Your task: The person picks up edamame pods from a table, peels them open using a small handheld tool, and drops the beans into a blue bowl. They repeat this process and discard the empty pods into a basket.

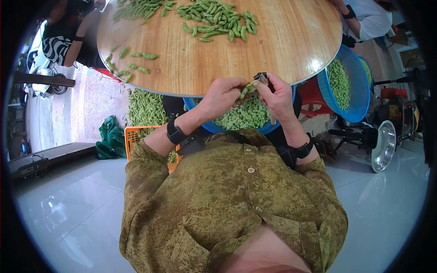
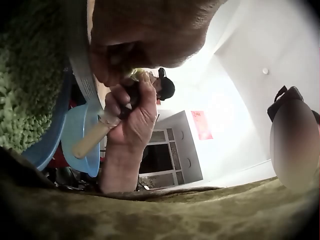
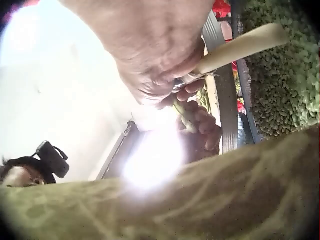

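Observation:
Over the table's near edge, my left hand pinches a green soybean pod between thumb and fingers. My right hand meets it from the other side, its thumb close against the pod. A tool with a pale wooden handle is gripped in the right hand; the handle sticks out below the palm, and its working end is hidden by the fingers. Directly beneath both hands is a blue basin holding shelled green beans.
Piles of pods lie on the round wooden table, with several loose pods at its left. An orange basket of pods stands at my left, and a blue basket of beans at the right. Other people sit across the table.

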Tool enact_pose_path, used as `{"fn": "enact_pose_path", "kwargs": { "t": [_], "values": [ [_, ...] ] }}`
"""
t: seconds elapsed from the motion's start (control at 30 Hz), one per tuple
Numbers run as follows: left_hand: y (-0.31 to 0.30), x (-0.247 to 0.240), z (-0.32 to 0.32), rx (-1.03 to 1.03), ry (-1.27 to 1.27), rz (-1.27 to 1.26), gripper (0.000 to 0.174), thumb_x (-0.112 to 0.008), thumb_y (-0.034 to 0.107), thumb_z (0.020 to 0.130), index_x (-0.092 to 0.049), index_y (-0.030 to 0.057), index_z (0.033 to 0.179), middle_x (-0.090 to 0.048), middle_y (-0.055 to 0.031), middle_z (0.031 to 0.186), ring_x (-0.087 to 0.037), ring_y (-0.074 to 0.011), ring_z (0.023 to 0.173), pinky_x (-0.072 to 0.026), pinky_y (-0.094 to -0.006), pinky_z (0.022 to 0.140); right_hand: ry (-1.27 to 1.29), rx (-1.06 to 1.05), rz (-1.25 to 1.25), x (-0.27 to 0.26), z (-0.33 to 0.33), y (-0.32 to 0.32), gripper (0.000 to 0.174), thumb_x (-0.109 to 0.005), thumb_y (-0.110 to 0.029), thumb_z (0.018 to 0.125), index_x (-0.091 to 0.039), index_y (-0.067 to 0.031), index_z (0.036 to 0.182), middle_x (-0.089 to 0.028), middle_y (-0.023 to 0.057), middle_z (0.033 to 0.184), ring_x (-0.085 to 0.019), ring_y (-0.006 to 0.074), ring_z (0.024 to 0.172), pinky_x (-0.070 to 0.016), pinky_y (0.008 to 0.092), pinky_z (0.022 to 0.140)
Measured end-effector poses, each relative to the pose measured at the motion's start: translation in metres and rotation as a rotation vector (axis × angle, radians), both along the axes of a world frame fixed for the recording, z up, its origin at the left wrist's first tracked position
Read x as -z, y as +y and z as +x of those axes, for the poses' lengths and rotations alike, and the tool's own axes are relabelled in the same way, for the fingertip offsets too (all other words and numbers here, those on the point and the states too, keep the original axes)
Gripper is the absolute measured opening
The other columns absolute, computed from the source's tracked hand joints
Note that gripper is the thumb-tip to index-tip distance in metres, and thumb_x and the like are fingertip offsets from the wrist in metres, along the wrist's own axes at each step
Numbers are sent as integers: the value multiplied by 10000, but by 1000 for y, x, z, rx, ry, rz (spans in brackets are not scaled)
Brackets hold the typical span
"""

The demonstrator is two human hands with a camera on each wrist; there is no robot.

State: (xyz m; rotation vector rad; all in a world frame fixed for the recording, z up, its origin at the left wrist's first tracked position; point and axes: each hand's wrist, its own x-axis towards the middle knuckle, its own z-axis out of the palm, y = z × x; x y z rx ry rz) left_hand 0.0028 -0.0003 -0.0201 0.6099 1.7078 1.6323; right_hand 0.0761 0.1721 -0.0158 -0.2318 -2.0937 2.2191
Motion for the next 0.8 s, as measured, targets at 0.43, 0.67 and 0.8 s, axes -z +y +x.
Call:
{"fn": "enact_pose_path", "kwargs": {
  "t": [0.43, 0.67, 0.8],
  "values": [
    [4, -7, 13, 110, -144, 50, 280, -513, 29, 867, -572, -16, 1137, -656, -71, 907, -618, -105, 756, -540, -250, 606, -25, -70, 145, -11, 10, 20, 80, -627, -90, 875, -587, -22, 871, -513, -68, 693, -454, 8, 638, -370, 190, 544],
    [-10, -21, 14, -60, -179, 109, 159, -640, 45, 840, -545, 2, 960, -620, -32, 808, -604, -96, 707, -465, -238, 482, -27, -147, -45, -1, 5, 4, 68, -595, -92, 902, -598, -28, 927, -542, -37, 681, -426, 13, 519, -331, 176, 460],
    [-51, -31, -29, -407, 878, -242, 77, -648, 77, 827, -605, 29, 869, -620, -72, 797, -618, -192, 711, -471, -314, 567, -21, -148, -273, 5, -12, 4, 185, -527, -141, 947, -567, 3, 1054, -576, 27, 778, -467, 46, 568, -347, 174, 441]
  ]
}}
